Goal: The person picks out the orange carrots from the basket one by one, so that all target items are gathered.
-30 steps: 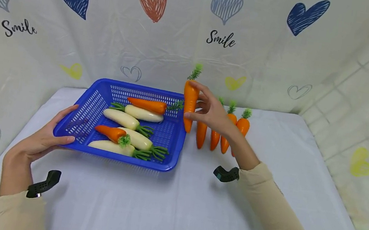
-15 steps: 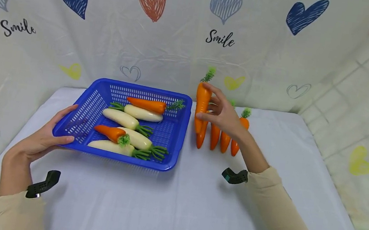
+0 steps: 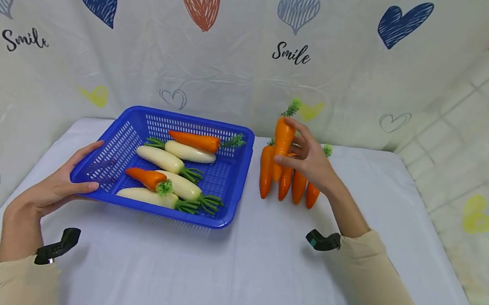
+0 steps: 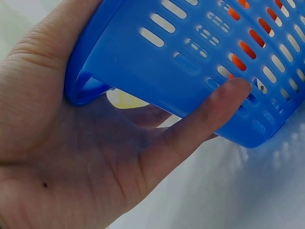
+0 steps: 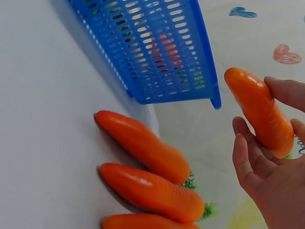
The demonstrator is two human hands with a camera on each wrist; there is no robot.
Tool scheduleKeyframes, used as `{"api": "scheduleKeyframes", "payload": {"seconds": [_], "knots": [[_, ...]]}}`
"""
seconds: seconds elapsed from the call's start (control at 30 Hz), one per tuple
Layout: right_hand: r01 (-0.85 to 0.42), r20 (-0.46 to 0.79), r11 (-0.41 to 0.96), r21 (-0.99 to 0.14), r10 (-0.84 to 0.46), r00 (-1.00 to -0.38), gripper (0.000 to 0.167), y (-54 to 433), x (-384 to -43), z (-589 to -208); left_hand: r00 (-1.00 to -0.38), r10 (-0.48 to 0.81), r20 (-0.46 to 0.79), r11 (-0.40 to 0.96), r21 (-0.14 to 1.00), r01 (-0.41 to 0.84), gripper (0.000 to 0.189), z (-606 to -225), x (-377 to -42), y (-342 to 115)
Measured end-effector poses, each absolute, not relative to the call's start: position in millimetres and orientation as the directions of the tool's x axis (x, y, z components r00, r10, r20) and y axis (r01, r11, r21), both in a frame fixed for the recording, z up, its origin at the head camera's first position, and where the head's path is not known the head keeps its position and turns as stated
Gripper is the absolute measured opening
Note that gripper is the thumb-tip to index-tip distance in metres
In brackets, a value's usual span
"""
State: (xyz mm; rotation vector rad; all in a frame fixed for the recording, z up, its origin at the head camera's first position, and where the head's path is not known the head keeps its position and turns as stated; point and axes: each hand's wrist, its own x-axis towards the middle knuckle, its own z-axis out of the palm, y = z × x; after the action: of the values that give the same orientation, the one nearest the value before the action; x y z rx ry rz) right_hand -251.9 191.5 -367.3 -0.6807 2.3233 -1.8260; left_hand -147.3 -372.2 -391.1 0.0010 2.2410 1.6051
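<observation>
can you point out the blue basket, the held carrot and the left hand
blue basket (image 3: 220, 178): head view, on bare floor towards its right side
held carrot (image 5: 259, 110): right wrist view, middle of its body
left hand (image 3: 53, 189): head view, middle of the hand

Radishes in basket, carrot row right

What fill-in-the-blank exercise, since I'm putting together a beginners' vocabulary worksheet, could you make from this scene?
1. The basket gripped by the left hand is coloured ____.
2. The right hand holds an orange root vegetable called a ____.
3. The number of white radishes in the basket is ____.
4. Carrots also lie in the basket, ____ in number.

Missing words: blue; carrot; four; two.
</observation>
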Motion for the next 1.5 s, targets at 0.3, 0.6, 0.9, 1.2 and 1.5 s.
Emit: {"api": "scheduleKeyframes", "payload": {"seconds": [0.3,0.6,0.9,1.2,1.5], "knots": [[-0.217,0.115,0.252,-0.943,-0.367,-0.923,0.082,210.0,-247.4,-371.9,-0.926,0.218,-0.308,0.345,0.912,-0.222,0.091,-391.1,-147.0,-371.3],[-0.211,0.105,0.29,-0.933,-0.34,-0.935,0.083,226.3,-246.8,-379.9,-0.926,0.215,-0.309,0.343,0.912,-0.225,0.092,-391.3,-145.4,-372.0],[-0.188,0.091,0.317,-0.93,-0.297,-0.951,0.082,238.0,-245.7,-384.8,-0.928,0.212,-0.305,0.339,0.914,-0.223,0.094,-392.7,-144.6,-373.7],[-0.164,0.075,0.324,-0.932,-0.271,-0.96,0.081,254.4,-243.2,-390.5,-0.927,0.216,-0.306,0.343,0.913,-0.221,0.092,-391.1,-144.9,-371.9],[-0.151,0.073,0.38,-0.913,-0.212,-0.975,0.081,272.7,-242.2,-396.1,-0.927,0.217,-0.306,0.344,0.913,-0.22,0.092,-391.7,-147.1,-371.4]]}}
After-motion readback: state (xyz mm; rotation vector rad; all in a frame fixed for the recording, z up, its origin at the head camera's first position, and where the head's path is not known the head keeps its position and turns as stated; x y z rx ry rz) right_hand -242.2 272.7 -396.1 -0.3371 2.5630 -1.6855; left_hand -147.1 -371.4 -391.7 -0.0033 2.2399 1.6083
